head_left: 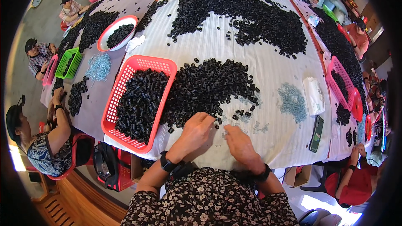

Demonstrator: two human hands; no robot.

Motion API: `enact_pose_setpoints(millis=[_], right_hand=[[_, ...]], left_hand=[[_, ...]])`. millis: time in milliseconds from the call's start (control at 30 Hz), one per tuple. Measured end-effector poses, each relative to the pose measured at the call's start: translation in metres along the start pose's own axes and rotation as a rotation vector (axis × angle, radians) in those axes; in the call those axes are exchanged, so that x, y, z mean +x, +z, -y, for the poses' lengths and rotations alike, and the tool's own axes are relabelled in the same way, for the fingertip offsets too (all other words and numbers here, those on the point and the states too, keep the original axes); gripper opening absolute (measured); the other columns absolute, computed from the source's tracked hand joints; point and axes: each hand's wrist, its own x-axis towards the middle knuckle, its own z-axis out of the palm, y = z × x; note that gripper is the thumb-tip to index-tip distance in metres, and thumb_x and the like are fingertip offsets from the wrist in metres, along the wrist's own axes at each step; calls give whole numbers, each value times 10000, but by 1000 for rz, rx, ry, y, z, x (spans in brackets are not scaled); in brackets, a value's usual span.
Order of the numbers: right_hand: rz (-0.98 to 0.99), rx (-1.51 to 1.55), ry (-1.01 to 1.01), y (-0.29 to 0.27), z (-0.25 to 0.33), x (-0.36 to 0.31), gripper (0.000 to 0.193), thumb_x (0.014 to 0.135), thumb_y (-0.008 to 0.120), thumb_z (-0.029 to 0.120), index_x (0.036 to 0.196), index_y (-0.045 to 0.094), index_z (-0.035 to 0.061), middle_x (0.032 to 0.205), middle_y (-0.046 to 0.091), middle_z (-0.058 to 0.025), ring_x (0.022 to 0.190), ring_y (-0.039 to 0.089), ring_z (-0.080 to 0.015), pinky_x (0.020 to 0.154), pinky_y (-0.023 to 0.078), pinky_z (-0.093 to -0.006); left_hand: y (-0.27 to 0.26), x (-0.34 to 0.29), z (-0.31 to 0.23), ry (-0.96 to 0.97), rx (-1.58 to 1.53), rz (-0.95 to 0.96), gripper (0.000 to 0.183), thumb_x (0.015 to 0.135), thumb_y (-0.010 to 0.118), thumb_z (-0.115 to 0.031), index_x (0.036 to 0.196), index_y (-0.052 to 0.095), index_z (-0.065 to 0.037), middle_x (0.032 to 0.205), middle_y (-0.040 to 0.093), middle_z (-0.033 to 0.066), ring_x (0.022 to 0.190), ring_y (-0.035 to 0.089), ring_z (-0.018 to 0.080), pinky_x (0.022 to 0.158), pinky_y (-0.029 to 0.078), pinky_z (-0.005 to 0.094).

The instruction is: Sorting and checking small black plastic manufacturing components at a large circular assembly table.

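My left hand (194, 134) is at the near edge of a loose heap of small black tube-like plastic pieces (213, 81), its fingers bent and drawn together. By its fingertips is one small black plastic piece (219, 120), seemingly pinched there. Just to the right, my right hand (243, 145) is curled over the white cloth, fingertips pointing at the left hand. Whatever it may hold is too small to make out. Left of the heap stands a red perforated basket (107, 121) filled with the same pieces. Small clear bits (261, 127) lie beyond my right hand.
A pile of clear bluish bits (292, 102), a white packet (314, 96) and a dark phone (316, 134) lie to the right. Farther off spreads a large black heap (238, 12). A red-rimmed bowl (101, 37) stands far left. Other people sit along both sides.
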Motion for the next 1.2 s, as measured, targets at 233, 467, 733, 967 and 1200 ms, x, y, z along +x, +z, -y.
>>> enact_pose_setpoints(millis=[233, 467, 733, 967, 1200], right_hand=[[-240, 167, 275, -35, -7, -21, 111, 857, 553, 4, 966, 570, 14, 873, 563, -151, 719, 566, -294, 641, 469, -343], [-343, 171, 143, -45, 4, -19, 85, 809, 619, -17, 885, 589, 9, 819, 545, -89, 629, 516, -172, 582, 435, -271], [-368, 348, 261, -36, -5, -21, 76, 840, 613, 9, 910, 582, 8, 802, 558, -45, 648, 521, -83, 578, 430, -215], [-296, 869, 400, -44, 10, -8, 112, 881, 588, 33, 984, 552, 5, 797, 573, -21, 646, 556, -70, 560, 446, -199], [-196, 811, 337, -30, 29, 5, 82, 854, 612, 7, 930, 583, 0, 816, 544, 3, 672, 510, -64, 590, 420, -196]], left_hand=[[64, 38, -1, 231, 114, 161, 257, 662, 571, -28, 918, 576, -14, 855, 525, 105, 805, 513, 278, 720, 440, 347], [79, 41, 0, 244, 239, 200, 205, 681, 574, -40, 885, 552, -40, 858, 510, 98, 805, 503, 260, 723, 423, 352], [65, 40, -4, 187, 4, 125, 215, 700, 621, 20, 898, 554, -32, 793, 542, 68, 732, 556, 208, 639, 453, 322], [5, 21, -21, -569, -1139, 284, 158, 811, 656, -13, 968, 631, -13, 857, 623, 2, 751, 585, 57, 683, 468, 193], [-3, -2, -21, -544, -1190, 259, 159, 838, 651, -46, 995, 637, -21, 858, 625, -17, 768, 557, 28, 682, 460, 187]])
